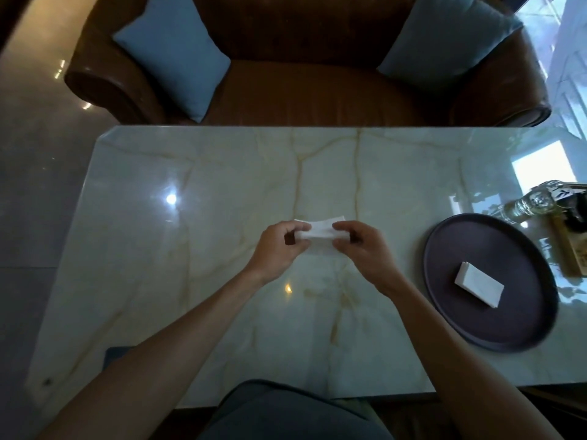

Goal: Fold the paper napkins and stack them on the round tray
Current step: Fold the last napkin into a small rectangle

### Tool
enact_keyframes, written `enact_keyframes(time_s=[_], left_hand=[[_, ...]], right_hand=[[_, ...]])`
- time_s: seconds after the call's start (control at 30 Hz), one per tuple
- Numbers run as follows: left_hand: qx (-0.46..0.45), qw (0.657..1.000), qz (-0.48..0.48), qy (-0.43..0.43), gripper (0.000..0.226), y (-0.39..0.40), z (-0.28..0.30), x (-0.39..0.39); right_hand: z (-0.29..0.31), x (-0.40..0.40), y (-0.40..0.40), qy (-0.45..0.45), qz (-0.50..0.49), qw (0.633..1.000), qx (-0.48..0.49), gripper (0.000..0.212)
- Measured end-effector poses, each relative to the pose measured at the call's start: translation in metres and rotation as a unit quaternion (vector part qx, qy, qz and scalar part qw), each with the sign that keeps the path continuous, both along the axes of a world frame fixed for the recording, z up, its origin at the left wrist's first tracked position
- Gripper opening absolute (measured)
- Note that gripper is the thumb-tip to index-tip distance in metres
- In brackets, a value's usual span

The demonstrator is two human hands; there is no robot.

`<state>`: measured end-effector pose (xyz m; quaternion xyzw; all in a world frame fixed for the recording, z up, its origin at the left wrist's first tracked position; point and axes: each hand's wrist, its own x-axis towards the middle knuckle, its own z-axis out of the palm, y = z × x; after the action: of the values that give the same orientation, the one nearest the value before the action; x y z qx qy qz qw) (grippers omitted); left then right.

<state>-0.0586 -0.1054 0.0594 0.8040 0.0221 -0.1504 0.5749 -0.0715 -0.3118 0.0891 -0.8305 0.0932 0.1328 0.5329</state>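
White napkin (318, 234) pinched at both ends, left hand (279, 249) and right hand (362, 249) grip closed on it above tabletop (190, 249); folded stack (479, 283) on round tray (514, 328).

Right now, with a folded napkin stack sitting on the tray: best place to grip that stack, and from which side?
Pinch the napkin stack across its two long edges, coming from above. It lies flat on the tray as a thin rectangle, so a side approach would probably meet the raised rim. The bottle crowds the far side. Both hands are busy with another napkin.
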Motion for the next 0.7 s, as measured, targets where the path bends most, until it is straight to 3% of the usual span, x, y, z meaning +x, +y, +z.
enact_keyframes(time_s=[0.13,0.33,0.5,0.7], left_hand=[[0.062,0.998,-0.005,-0.022,0.027,0.003,0.002,0.0],[0.131,0.986,-0.078,-0.074,0.015,0.009,0.004,0.003],[0.169,0.974,-0.118,-0.09,0.017,0.015,0.0,0.004],[0.124,0.978,-0.163,-0.049,0.016,0.014,0.012,0.004]], right_hand=[[-0.007,0.004,0.002,-0.037,0.024,0.997,-0.071,0.013],[-0.01,0.003,0.005,-0.063,0.045,0.984,-0.16,0.01],[-0.011,0.002,0.003,-0.1,0.047,0.98,-0.166,0.006],[-0.003,0.006,0.0,-0.059,0.066,0.989,-0.122,0.001]])
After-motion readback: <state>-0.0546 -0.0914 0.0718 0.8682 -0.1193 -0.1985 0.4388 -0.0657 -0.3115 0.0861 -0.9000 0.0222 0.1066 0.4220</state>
